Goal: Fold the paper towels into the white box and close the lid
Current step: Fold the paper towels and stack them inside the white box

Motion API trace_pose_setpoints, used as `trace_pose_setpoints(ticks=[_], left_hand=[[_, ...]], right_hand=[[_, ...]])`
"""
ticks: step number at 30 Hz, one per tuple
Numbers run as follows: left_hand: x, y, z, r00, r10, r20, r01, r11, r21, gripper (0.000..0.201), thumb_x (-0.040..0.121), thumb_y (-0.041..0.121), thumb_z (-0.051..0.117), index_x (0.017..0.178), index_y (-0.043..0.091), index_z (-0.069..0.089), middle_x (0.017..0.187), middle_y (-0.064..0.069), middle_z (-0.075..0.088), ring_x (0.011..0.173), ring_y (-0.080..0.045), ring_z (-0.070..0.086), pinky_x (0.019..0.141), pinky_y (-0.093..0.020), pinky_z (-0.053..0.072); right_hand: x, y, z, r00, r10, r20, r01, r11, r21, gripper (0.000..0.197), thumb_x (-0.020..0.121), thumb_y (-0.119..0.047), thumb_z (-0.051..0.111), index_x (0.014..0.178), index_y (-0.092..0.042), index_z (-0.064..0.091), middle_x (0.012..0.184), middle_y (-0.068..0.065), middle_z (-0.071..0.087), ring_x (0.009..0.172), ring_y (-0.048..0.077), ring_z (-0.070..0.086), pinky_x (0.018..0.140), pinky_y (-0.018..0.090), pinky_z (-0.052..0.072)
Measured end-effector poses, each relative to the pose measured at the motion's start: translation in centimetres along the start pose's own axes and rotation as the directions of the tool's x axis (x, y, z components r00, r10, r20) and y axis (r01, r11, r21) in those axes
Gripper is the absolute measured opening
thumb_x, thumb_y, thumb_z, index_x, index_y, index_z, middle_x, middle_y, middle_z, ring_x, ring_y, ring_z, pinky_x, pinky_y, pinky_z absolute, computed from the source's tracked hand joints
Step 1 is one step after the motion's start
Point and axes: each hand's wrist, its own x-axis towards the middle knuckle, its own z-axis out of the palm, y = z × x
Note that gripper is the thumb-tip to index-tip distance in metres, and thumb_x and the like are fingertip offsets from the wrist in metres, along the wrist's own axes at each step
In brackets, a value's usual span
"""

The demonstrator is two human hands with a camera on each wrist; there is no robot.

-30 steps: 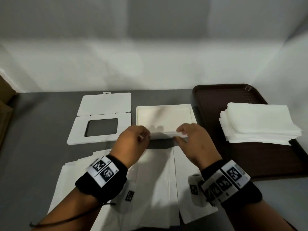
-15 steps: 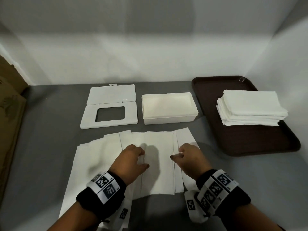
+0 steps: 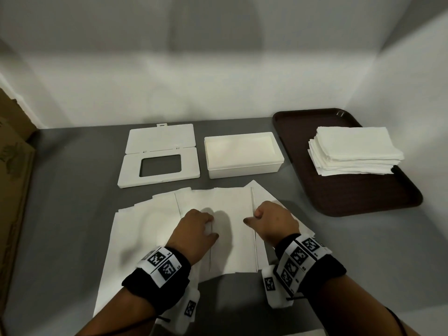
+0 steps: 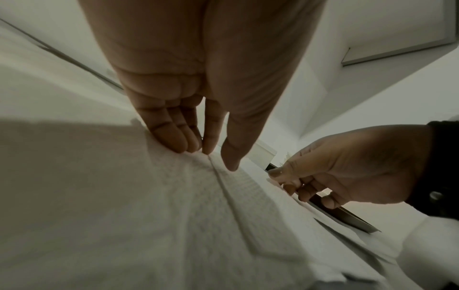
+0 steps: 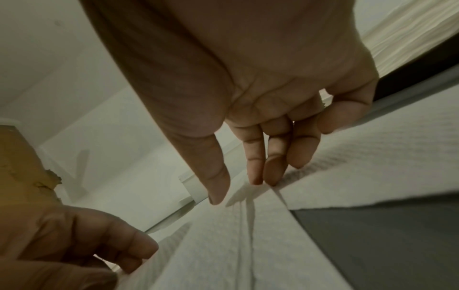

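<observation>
Several white paper towels (image 3: 228, 209) lie overlapped in a row on the grey table, in front of the open white box (image 3: 242, 163). The box's lid (image 3: 160, 156) lies flat to its left, flap open. My left hand (image 3: 211, 226) sits on the middle towel; its fingertips and thumb (image 4: 216, 157) pinch a raised fold ridge. My right hand (image 3: 252, 218) is at the towel's right edge, where thumb and fingers (image 5: 238, 190) pinch a lifted edge. The box looks empty.
A dark brown tray (image 3: 339, 197) at the right holds a stack of folded towels (image 3: 351, 151). A cardboard box (image 3: 12, 166) stands at the left edge. White walls close off the back and right.
Both hands have drawn back from the box's front edge to the towels on the table. Over the last half second they have barely moved.
</observation>
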Motion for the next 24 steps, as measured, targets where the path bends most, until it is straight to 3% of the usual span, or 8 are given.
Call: trace_pose_setpoints(ticks=[4, 8, 11, 13, 16, 20, 22, 24], left_hand=[[-0.3, -0.1, 0.0, 1.0, 0.015, 0.007, -0.015, 1.0, 0.019, 0.05, 0.085, 0.037, 0.065, 0.131, 0.022, 0.052, 0.125, 0.0, 0.049, 0.111, -0.017, 0.054, 0.099, -0.027, 0.043], [-0.2, -0.3, 0.0, 1.0, 0.029, 0.008, -0.029, 0.999, 0.02, 0.044, 0.087, 0.032, 0.062, 0.129, 0.022, 0.054, 0.122, -0.001, 0.051, 0.108, -0.017, 0.055, 0.097, -0.026, 0.043], [-0.2, -0.3, -0.2, 0.999, 0.047, -0.008, -0.047, 0.999, -0.019, 0.039, 0.088, 0.025, 0.059, 0.127, 0.02, 0.054, 0.117, -0.002, 0.055, 0.101, -0.016, 0.058, 0.092, -0.025, 0.045], [-0.3, -0.3, -0.3, 0.998, 0.052, -0.022, -0.053, 0.997, -0.059, 0.038, 0.089, 0.022, 0.058, 0.127, 0.019, 0.053, 0.115, -0.001, 0.056, 0.094, -0.013, 0.058, 0.089, -0.022, 0.045], [-0.3, -0.4, -0.6, 0.999, 0.028, -0.045, -0.033, 0.993, -0.117, 0.036, 0.092, 0.024, 0.056, 0.127, 0.019, 0.053, 0.11, 0.004, 0.057, 0.089, -0.008, 0.056, 0.084, -0.017, 0.041], [-0.3, 0.3, -1.4, 0.998, 0.018, -0.065, -0.03, 0.981, -0.191, 0.036, 0.094, 0.038, 0.053, 0.123, 0.017, 0.052, 0.105, 0.006, 0.06, 0.09, -0.01, 0.057, 0.082, -0.02, 0.041], [-0.1, 1.2, -1.8, 0.996, 0.051, -0.074, -0.065, 0.976, -0.208, 0.032, 0.092, 0.044, 0.053, 0.112, 0.02, 0.051, 0.095, 0.009, 0.06, 0.086, -0.011, 0.057, 0.079, -0.023, 0.042], [0.4, 1.8, -2.3, 0.99, 0.08, -0.119, -0.107, 0.964, -0.243, 0.031, 0.09, 0.044, 0.057, 0.099, 0.014, 0.054, 0.085, 0.005, 0.063, 0.081, -0.016, 0.06, 0.077, -0.031, 0.048]], right_hand=[[-0.1, -0.1, 0.6, 1.0, -0.007, -0.02, 0.008, 0.998, 0.055, 0.022, 0.08, -0.046, 0.064, 0.09, -0.027, 0.059, 0.091, -0.009, 0.064, 0.091, 0.017, 0.06, 0.086, 0.036, 0.049], [-0.1, -0.3, 1.3, 0.998, -0.057, -0.042, 0.064, 0.974, 0.217, 0.022, 0.08, -0.039, 0.069, 0.085, -0.02, 0.057, 0.081, -0.008, 0.061, 0.082, 0.016, 0.06, 0.077, 0.032, 0.05], [-0.2, -0.5, 1.5, 0.992, -0.113, -0.048, 0.122, 0.955, 0.272, 0.027, 0.084, -0.029, 0.068, 0.074, -0.013, 0.049, 0.068, -0.003, 0.051, 0.066, 0.015, 0.048, 0.06, 0.025, 0.038], [-0.2, -0.2, 1.6, 0.988, -0.15, -0.042, 0.156, 0.953, 0.259, 0.034, 0.085, -0.023, 0.067, 0.065, -0.011, 0.041, 0.063, 0.003, 0.042, 0.06, 0.016, 0.038, 0.056, 0.029, 0.031], [-0.4, 0.3, 1.5, 0.972, -0.221, -0.076, 0.233, 0.918, 0.322, 0.046, 0.086, -0.019, 0.066, 0.058, -0.014, 0.03, 0.057, 0.001, 0.03, 0.055, 0.014, 0.028, 0.054, 0.029, 0.024], [-0.7, 1.1, 0.5, 0.974, -0.215, -0.074, 0.218, 0.787, 0.577, 0.036, 0.087, -0.018, 0.069, 0.06, -0.01, 0.046, 0.063, 0.007, 0.049, 0.056, 0.016, 0.043, 0.056, 0.026, 0.036], [-0.9, 1.2, -0.1, 0.976, -0.21, -0.056, 0.191, 0.701, 0.687, 0.021, 0.087, -0.015, 0.07, 0.068, -0.009, 0.063, 0.069, 0.007, 0.059, 0.054, 0.013, 0.049, 0.052, 0.024, 0.039], [-1.2, 1.1, -0.7, 0.972, -0.231, -0.049, 0.193, 0.658, 0.728, 0.011, 0.087, -0.014, 0.069, 0.077, -0.009, 0.07, 0.072, 0.004, 0.061, 0.054, 0.01, 0.048, 0.05, 0.021, 0.039]])
